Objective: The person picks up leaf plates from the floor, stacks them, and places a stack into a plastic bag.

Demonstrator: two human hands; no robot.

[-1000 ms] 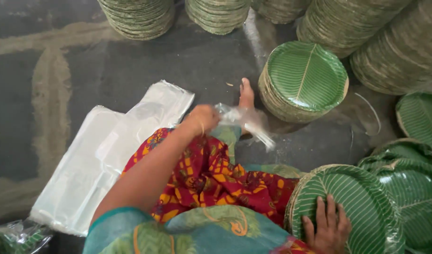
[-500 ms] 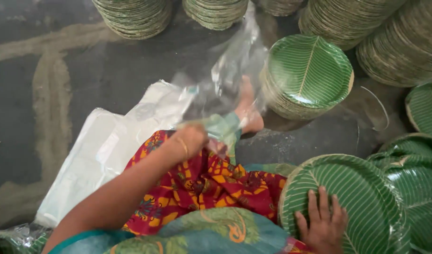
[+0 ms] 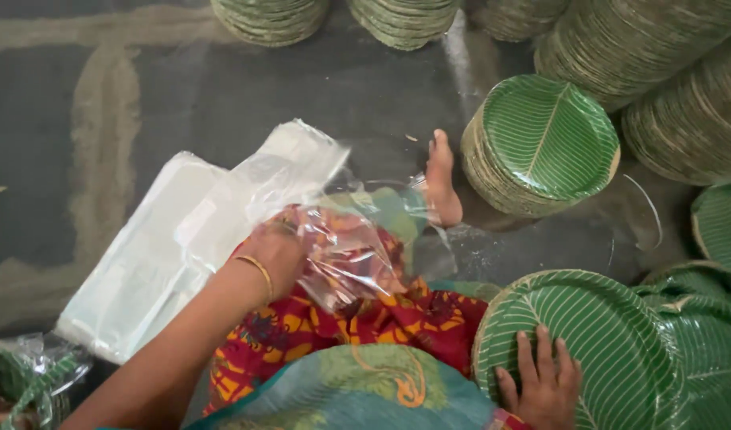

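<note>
Left grip (image 3: 279,253) clutching clear bag (image 3: 357,239) | right hand (image 3: 544,382) flat on plate stack (image 3: 596,342)

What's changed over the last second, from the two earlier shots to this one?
The left hand has swung the clear plastic bag up from beside the foot, then brought it down, spread out over the lap; it keeps its grip. The right hand stays flat on the green leaf-patterned plate stack at the knee. The pile of flat bags and the other plate stack have not moved.
</note>
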